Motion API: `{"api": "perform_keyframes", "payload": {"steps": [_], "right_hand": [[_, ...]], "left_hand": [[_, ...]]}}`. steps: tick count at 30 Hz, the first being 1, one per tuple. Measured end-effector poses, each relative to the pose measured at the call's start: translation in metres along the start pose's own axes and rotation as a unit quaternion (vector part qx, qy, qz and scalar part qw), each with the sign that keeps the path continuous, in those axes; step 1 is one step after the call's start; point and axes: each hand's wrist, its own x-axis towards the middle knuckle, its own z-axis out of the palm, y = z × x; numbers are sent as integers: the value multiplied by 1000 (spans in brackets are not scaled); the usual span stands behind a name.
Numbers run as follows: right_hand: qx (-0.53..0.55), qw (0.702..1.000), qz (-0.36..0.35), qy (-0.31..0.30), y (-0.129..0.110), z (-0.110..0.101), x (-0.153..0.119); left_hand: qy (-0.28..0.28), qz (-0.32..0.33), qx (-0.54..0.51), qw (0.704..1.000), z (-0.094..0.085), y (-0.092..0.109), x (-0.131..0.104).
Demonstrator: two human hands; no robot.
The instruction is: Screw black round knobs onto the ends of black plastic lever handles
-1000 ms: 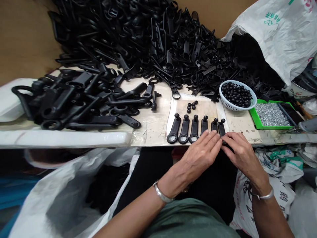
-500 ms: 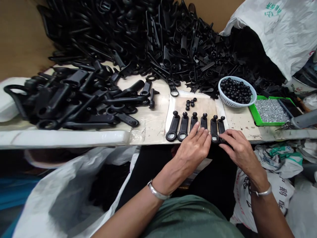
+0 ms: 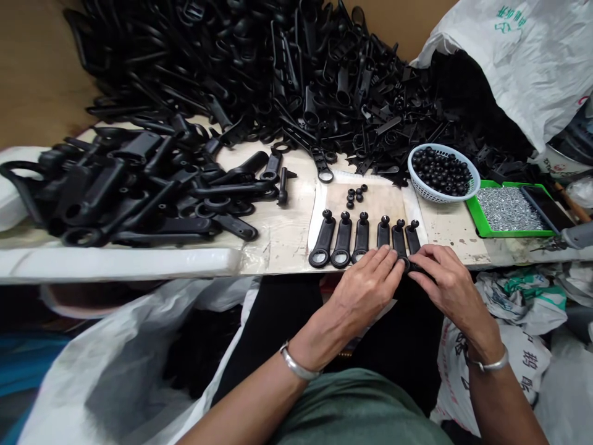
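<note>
Six flat black plastic handles [image 3: 343, 235], each topped by a small round knob, stand in a row on a pale sheet [image 3: 386, 194] laid over the light wooden surface [image 3: 287, 232]. The left hand [image 3: 368, 281] lies with fingers stretched and together across the lower ends of the fourth and fifth from the left; its thumb is hidden, so I cannot tell whether it pinches anything. The right hand [image 3: 445, 275] pinches the lower end of the sixth between thumb and forefinger.

Taking the row as the clock's centre, a little cluster of loose round black knobs [image 3: 359, 198] sits just beyond at 12. Near 2 is a pale blue perforated plastic basket [image 3: 424, 190] of round black balls [image 3: 440, 170]. Close to 3, a bright green shallow tray [image 3: 514, 234] holds small silvery metal pieces [image 3: 507, 208] and a dark flat rectangular object [image 3: 551, 207]. A pile of long black plastic parts [image 3: 139, 191] lies between 9 and 10, and a larger heap of mixed black parts [image 3: 241, 68] rises at 11.
</note>
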Motion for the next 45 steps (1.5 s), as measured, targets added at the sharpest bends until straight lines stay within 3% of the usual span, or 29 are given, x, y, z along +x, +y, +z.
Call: {"api": "perform_keyframes", "payload": {"steps": [12, 20, 38, 45], "right_hand": [[1, 1000, 9, -23, -6, -5, -2], [6, 1000, 13, -18, -4, -2, 0], [-1, 1000, 17, -5, -5, 1, -1], [36, 998, 51, 23, -8, 5, -2]], "left_hand": [[34, 2, 26, 999, 0, 4, 0], [-9, -10, 2, 1000, -2, 1, 1], [13, -29, -6, 999, 8, 6, 1], [49, 18, -7, 999, 17, 0, 10]]}}
